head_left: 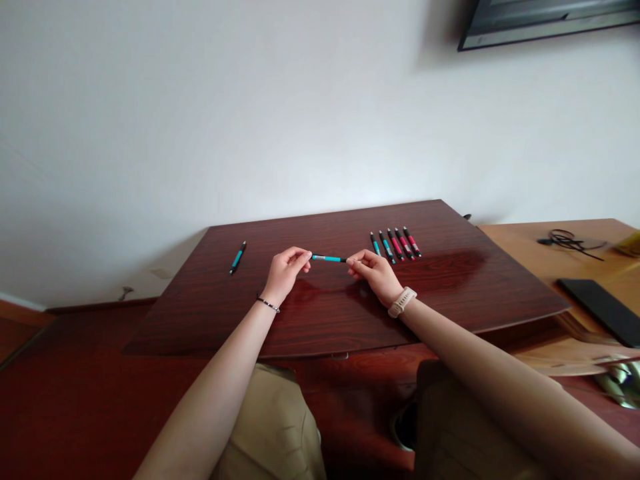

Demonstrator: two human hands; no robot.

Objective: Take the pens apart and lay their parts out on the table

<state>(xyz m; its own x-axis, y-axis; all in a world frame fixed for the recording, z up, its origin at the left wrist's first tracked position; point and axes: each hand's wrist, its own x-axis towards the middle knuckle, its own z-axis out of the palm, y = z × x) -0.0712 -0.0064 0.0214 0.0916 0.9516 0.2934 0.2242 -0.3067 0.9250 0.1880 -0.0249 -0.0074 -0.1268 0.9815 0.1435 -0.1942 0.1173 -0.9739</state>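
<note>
A blue pen (pixel 327 259) with black ends is held level above the dark wooden table (pixel 320 313). My left hand (pixel 287 272) pinches its left end between thumb and fingers. At the other end, my right hand (pixel 374 272) is closed on the black tip. Beyond my right hand lies a row of several pens: two blue ones, including a blue pen (pixel 387 247), and pink ones, including a pink pen (pixel 403 244). Off to the left, another blue pen (pixel 238 257) rests alone on the table, apart from my hands.
To the right stands a lighter wooden table (pixel 520 247) bearing a coiled black cable (pixel 570 241), a flat black device (pixel 603 308) and a yellow object (pixel 629 245). A white wall rises behind, with a screen (pixel 550 23) mounted at the upper right.
</note>
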